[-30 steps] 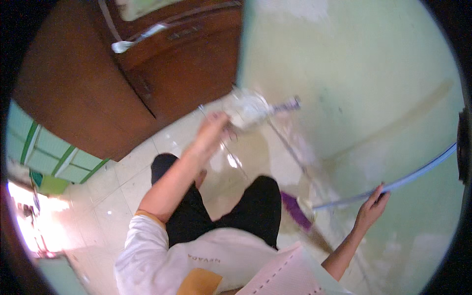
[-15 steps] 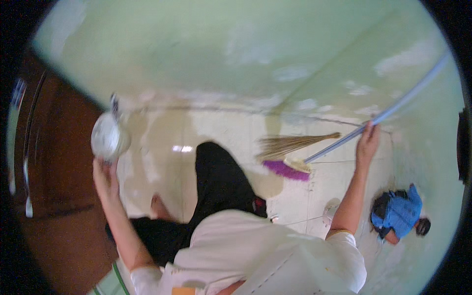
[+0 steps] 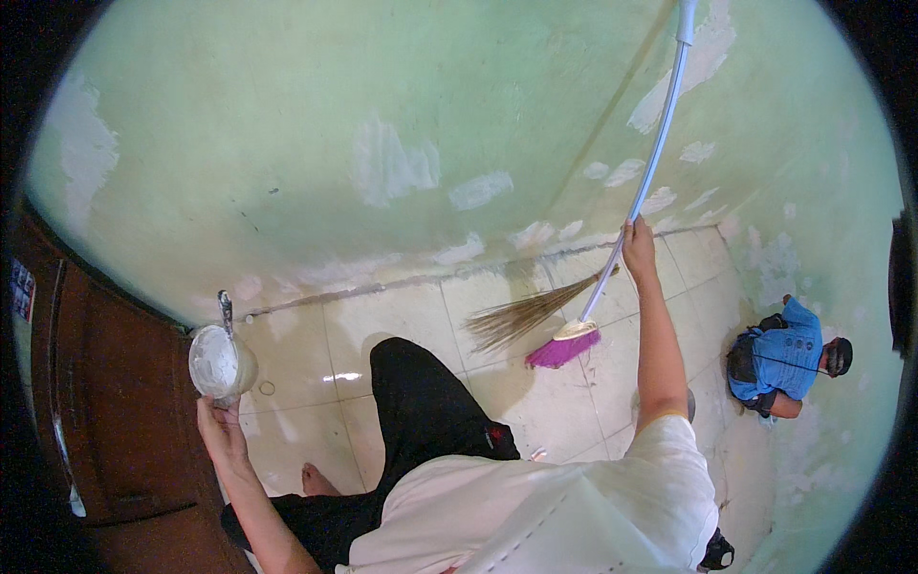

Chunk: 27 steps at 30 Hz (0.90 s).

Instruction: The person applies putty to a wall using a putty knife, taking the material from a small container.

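1. Two separate holds, well apart, one to each hand.
2. With the left hand [image 3: 222, 435], grips a translucent tub [image 3: 248, 368] by its near side, fingers closed against it; cannot tell, from above, the full extent of their wrap.
3. Just past the left fingertips: white paste [image 3: 212, 365] inside the tub, and a tool handle [image 3: 226, 311] poking up over the far rim.
4. With the right hand [image 3: 638, 253], holds the purple broom [image 3: 562, 354], fingers clamped around its pale blue pole [image 3: 662, 134].
5. From the right fingers, slants down-left to purple bristles at floor level, and upward in front of the green wall [image 3: 287, 105].
6. Lower and left of the right fingers: a stick broom [image 3: 526, 314], fanned out on the tiles [image 3: 296, 440], narrow end close behind the pole; cannot tell about contact.
7. Well right of the right fingers: a co-worker [image 3: 789, 349] in a blue shirt.
8. Left of the left fingers: a dark brown cabinet [image 3: 134, 440].
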Tool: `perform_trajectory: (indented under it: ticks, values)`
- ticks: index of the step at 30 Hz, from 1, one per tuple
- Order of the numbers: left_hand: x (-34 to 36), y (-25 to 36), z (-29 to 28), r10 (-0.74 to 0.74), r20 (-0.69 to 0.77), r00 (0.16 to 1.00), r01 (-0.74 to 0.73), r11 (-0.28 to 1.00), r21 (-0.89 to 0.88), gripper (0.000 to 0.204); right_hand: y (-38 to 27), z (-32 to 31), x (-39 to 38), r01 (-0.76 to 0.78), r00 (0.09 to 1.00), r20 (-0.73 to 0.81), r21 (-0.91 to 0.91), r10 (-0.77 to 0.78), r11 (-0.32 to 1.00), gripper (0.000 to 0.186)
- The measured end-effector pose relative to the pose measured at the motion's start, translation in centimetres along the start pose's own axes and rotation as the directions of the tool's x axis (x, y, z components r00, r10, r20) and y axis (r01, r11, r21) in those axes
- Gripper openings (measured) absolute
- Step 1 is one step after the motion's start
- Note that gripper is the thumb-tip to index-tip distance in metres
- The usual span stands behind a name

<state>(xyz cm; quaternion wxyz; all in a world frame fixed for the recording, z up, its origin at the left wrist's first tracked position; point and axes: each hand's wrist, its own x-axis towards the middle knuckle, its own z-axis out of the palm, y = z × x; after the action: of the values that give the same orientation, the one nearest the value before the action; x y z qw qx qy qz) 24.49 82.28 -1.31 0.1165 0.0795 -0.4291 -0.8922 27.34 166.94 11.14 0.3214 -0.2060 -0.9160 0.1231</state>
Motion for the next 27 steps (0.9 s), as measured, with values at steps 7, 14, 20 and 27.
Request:
perform_trajectory:
  ticks: [7, 14, 20, 27]
  values:
    - [-0.9, 0.9, 2.3, -0.018, -0.093, 0.996, 0.021, 0.999, 0.029, 0.038, -5.1, 0.5, -1.5, 0.071, 0.951, -0.302, 0.017, -0.062, 0.997, 0.032]
    - [-0.3, 3.5, 2.6, -0.04, -0.023, 0.999, 0.041, 0.996, 0.075, 0.036, -20.2, -1.8, -4.7, 0.185, 0.975, -0.169, 0.248, -0.145, 0.951, 0.033]
    - [-2.2, 4.1, 3.8, -0.001, -0.075, 0.997, 0.005, 0.998, 0.06, 0.037, -33.8, 4.2, -5.0, 0.357, 0.928, -0.097, 0.508, -0.36, 0.784, 0.03]
    - [-2.9, 4.8, 4.5, 0.058, -0.28, 0.958, -0.04, 0.997, 0.072, 0.035, -50.0, 15.0, -4.1, 0.423, 0.837, -0.124, 0.763, -0.533, 0.488, 0.031]
